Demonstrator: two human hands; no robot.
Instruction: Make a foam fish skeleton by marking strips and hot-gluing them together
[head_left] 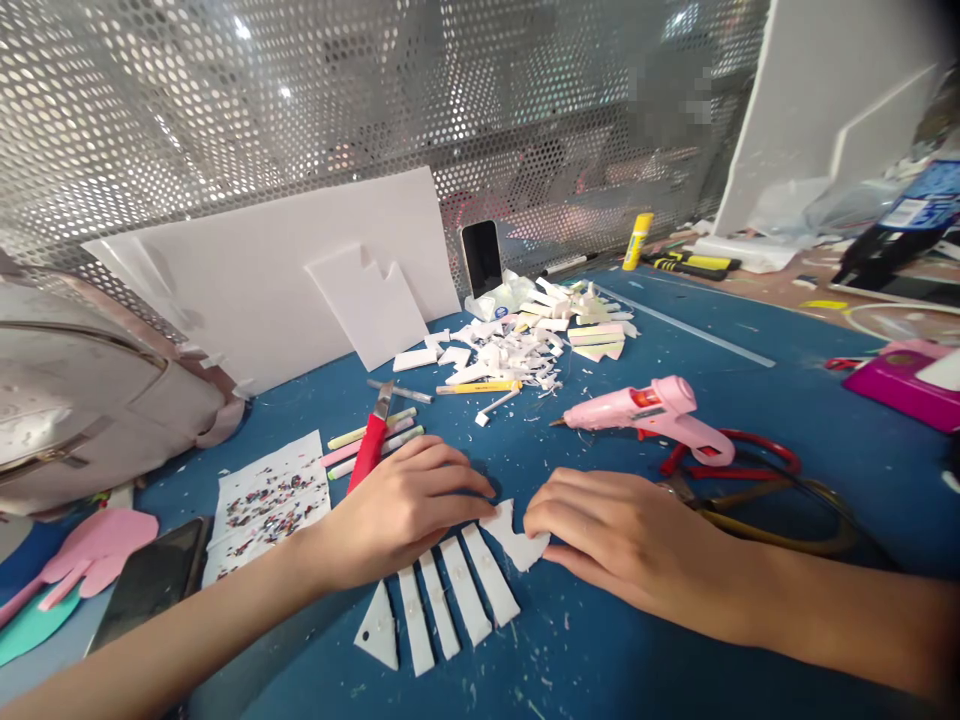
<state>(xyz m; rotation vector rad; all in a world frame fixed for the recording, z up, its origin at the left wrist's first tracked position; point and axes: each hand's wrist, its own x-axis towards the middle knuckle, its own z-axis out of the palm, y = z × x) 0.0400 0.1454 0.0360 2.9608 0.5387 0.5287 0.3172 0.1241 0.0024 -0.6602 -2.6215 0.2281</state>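
White foam pieces lie on the blue table like a fish skeleton: a triangle with a dark dot (377, 627), several upright strips (465, 590) and a notched tail piece (517, 541). My left hand (420, 497) rests palm down over the upper ends of the strips, its fingertips by the tail piece's left corner; it is open. My right hand (600, 535) has its fingers curled together on the right end of the tail piece. Beyond it lies a pink glue gun (652, 414). A red cutter (369, 450) lies just past my left hand.
Foam scraps (510, 355) are heaped at the back centre beside a standing phone (481, 258). Scissors with red handles (765, 455) lie at right. Dotted paper (270, 495), another phone (154, 575) and a bag (97, 380) are at left.
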